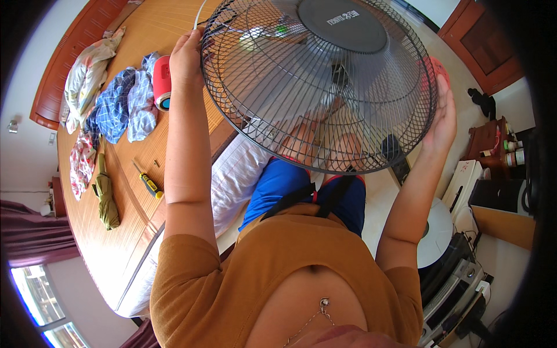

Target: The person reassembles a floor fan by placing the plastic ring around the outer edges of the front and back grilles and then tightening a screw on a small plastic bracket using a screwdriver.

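Observation:
I hold a large fan head (319,104) with a black wire grille and a dark round centre plate (341,26) facing up, above my lap. My left hand (187,61) is closed on the grille's left rim, with a thin white cord (197,11) just above it. My right hand (438,116) grips the right rim, in front of a pink-red object partly hidden behind the grille. Grey blades show through the wires, and my bare knees are visible behind them.
A bed (145,220) at the left holds crumpled clothes (113,104), a red cylindrical speaker (162,78), a folded olive umbrella (104,197) and a yellow-black screwdriver (151,184). At the right stand a wooden door (478,46), a white round base (434,229), electronics (458,290) and cabinets.

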`<state>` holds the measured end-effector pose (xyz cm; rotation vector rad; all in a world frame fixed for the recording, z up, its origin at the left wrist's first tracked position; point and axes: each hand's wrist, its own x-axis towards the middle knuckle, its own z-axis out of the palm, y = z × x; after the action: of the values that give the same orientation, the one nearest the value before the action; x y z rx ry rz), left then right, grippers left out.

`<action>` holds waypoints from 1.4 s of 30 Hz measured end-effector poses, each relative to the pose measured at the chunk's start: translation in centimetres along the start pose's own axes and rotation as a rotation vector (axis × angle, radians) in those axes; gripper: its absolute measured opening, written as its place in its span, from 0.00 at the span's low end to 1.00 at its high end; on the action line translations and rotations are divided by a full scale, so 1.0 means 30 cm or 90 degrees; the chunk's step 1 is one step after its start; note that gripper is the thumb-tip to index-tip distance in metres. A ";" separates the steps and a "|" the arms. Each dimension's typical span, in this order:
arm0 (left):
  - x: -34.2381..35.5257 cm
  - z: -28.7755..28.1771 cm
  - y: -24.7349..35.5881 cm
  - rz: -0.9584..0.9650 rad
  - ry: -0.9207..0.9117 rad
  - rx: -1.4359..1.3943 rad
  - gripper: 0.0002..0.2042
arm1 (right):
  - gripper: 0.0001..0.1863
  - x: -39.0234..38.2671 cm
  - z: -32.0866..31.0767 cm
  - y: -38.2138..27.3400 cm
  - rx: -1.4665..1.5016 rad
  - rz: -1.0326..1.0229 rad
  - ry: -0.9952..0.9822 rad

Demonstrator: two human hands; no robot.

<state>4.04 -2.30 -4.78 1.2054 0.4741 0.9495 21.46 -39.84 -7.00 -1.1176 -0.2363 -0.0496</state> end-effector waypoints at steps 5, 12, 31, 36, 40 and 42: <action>0.019 0.000 -0.006 -0.002 -0.003 -0.001 0.12 | 0.25 0.019 -0.045 -0.003 -0.011 -0.017 0.003; 0.157 0.001 0.108 0.152 -0.061 0.267 0.13 | 0.20 0.167 -0.094 -0.110 -0.093 -0.077 0.092; 0.107 0.556 0.490 0.821 -0.261 0.519 0.10 | 0.37 0.712 0.392 -0.130 -0.847 -0.450 -0.098; 0.161 0.471 0.548 0.885 -0.154 0.595 0.09 | 0.18 0.842 0.197 -0.135 -0.877 -0.257 0.065; 0.300 0.287 0.571 0.701 -0.027 0.559 0.11 | 0.19 0.891 -0.072 -0.157 -0.843 -0.306 0.218; 0.396 0.166 0.569 0.636 0.076 0.596 0.13 | 0.20 0.942 -0.256 -0.185 -0.770 -0.369 0.183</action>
<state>8.14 5.54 14.70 2.3471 0.4067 1.7400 49.35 -46.91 0.73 -2.1769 -0.2665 -0.9672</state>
